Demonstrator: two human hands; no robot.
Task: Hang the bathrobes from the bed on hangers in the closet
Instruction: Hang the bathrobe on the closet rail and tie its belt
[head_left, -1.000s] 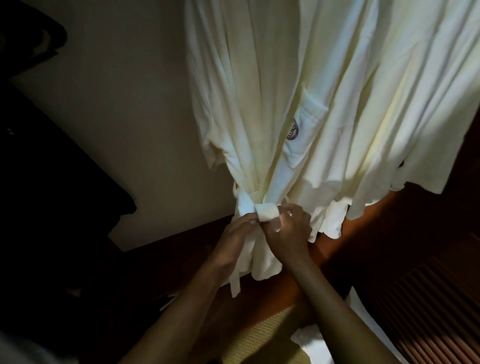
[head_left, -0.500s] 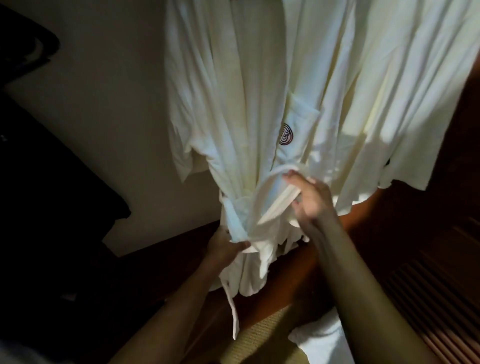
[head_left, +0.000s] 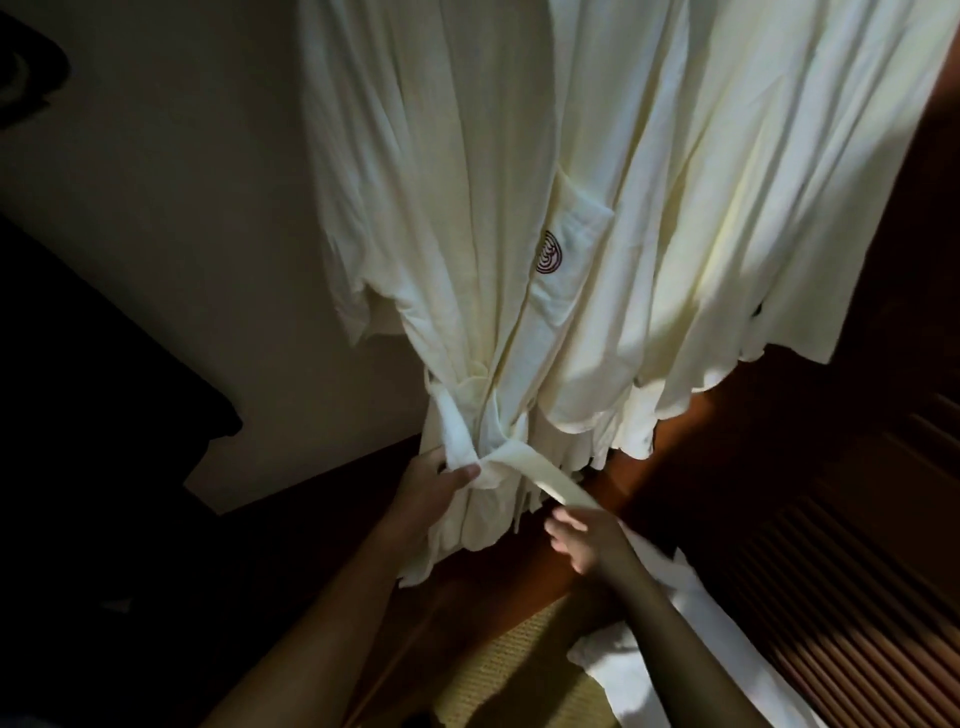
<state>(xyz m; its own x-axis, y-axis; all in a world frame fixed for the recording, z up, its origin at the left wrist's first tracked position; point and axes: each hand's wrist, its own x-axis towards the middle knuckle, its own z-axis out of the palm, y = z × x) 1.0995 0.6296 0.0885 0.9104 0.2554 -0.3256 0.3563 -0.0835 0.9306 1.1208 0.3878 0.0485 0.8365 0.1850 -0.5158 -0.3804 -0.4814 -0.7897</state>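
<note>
Two cream bathrobes hang in the closet. The left bathrobe (head_left: 467, 218) has a chest pocket with a dark red round logo (head_left: 549, 252). The right bathrobe (head_left: 779, 208) hangs beside it, partly behind. The hangers are out of view above. A cream belt (head_left: 540, 475) is wrapped round the left robe's waist. My left hand (head_left: 434, 491) pinches the belt where it crosses. My right hand (head_left: 584, 538), blurred, grips the belt's free end and holds it out to the lower right.
A pale closet wall (head_left: 171, 249) lies behind on the left. A dark wooden louvred door (head_left: 831, 597) stands at the right. White cloth (head_left: 649, 665) lies on a woven mat (head_left: 514, 670) on the floor. Dark shapes fill the left side.
My right hand has come down from chest height with the belt end, drawing it out to the lower right. My left hand stays at the belt's crossing at the waist.
</note>
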